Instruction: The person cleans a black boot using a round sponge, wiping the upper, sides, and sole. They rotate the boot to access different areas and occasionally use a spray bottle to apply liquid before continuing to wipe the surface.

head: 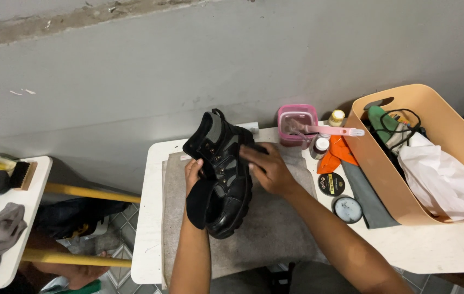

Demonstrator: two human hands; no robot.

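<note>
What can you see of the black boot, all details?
The black boot is an ankle-high lace-up with a chunky lugged sole, glossy smooth leather-like upper, grey panels by the collar and metal eyelets; no laces show. It lies tilted on the grey mat on the white table, toe toward the camera. The left hand holds its pulled-out tongue; the right hand presses on its upper side.
</note>
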